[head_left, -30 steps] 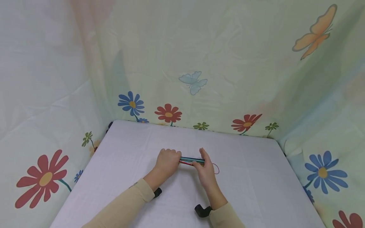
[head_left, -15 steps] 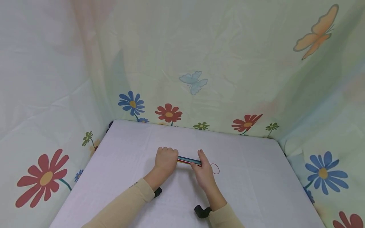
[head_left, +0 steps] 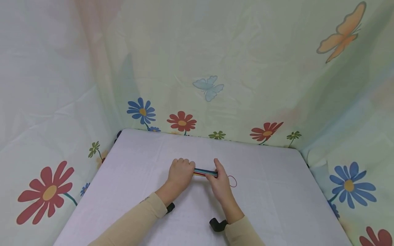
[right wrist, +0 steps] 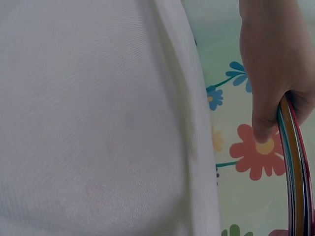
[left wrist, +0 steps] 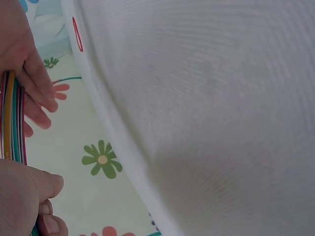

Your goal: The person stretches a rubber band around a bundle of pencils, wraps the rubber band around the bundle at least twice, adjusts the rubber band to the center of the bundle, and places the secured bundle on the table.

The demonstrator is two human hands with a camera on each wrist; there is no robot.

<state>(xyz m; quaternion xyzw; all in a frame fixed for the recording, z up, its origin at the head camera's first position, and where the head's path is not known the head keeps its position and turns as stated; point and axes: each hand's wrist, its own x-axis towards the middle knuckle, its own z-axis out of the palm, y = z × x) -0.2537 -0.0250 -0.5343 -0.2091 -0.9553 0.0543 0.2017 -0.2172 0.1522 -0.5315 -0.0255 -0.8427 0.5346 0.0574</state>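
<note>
A bundle of coloured pencils is held level above the table between both hands. My left hand wraps around its left end, knuckles up, as the head view shows. At the other end, my right hand holds the pencils between its thumb and fingers, with the forefinger stretched out. Teal, orange, dark and red pencils lie side by side in the left wrist view. Both ends of the bundle are hidden in the hands. A thin red loop, like a rubber band, lies on the table just right of my right hand.
A white cloth covers the table. Curtains with printed flowers and butterflies enclose its back and sides. Black camera mounts stick out by the wrists.
Both hands shifted slightly left with the pencils, then the left hand came back a little to the right. The bundle looks more compact than a second ago. The red loop stayed put.
</note>
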